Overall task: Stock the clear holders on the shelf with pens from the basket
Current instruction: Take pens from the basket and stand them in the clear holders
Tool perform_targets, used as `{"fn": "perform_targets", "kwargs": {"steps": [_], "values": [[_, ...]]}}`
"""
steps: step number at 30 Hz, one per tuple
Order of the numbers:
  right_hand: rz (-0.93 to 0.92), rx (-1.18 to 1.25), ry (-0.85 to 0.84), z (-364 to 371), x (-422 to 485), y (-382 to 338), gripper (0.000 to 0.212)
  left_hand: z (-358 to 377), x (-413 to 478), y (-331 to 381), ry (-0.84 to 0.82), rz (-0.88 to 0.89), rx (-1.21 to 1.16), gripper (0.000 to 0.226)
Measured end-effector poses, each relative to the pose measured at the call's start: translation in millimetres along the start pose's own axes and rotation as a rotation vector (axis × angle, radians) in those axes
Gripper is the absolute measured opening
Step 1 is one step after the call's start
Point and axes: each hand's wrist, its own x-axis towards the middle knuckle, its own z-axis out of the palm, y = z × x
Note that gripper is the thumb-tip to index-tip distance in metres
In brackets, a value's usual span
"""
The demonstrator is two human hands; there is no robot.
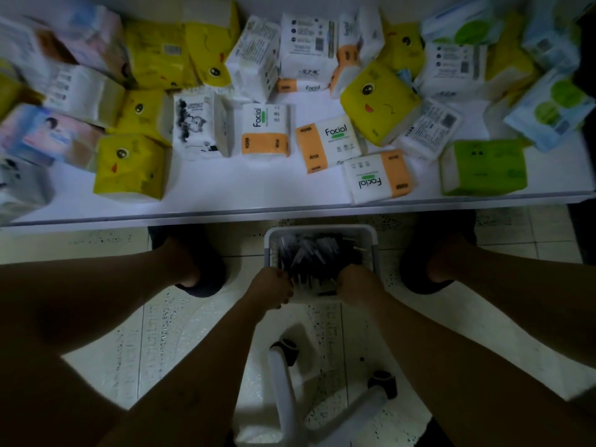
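Tissue packs are lying scattered across the far white table; a chair base is standing near, on tiled floor.

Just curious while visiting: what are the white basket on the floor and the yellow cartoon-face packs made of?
White rectangular basket: probably moulded plastic, matte, given its thick rounded rim. Yellow cartoon-face packs: thin plastic film, slightly glossy and wrinkled, seemingly around soft tissues.
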Motion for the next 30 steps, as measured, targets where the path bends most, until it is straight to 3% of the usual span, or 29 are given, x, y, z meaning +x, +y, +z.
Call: {"fn": "perform_targets", "kwargs": {"steps": [3,7,12,15,18,20,24,30], "values": [[-0.032,0.132,0.102,-13,-9,-3,0.022,-2,-11,6,-0.008,-0.023,-0.165,0.021],[-0.084,0.282,0.158,-27,-30,-4,0.034,-1,-33,18,0.026,0.032,-0.204,0.016],[-0.063,0.288,0.107,-37,-70,-7,0.039,-6,-61,31,0.233,0.277,-0.117,0.03],[-0.037,0.33,0.174,-46,-93,-10,0.03,-11,-77,36,0.273,0.483,-0.117,0.025],[-0.03,0.414,0.201,-53,-113,-13,0.016,-6,-93,39,0.223,0.503,-0.216,0.027],[-0.024,0.525,0.237,-53,-123,-14,0.02,0,-102,43,0.214,0.478,-0.279,0.022],[-0.064,0.604,0.39,-57,-143,-17,0.019,1,-120,55,0.241,0.416,-0.364,0.021],[-0.359,0.694,0.708,-82,-181,-25,0.024,-4,-155,83,0.309,0.707,-0.429,0.033]]}}
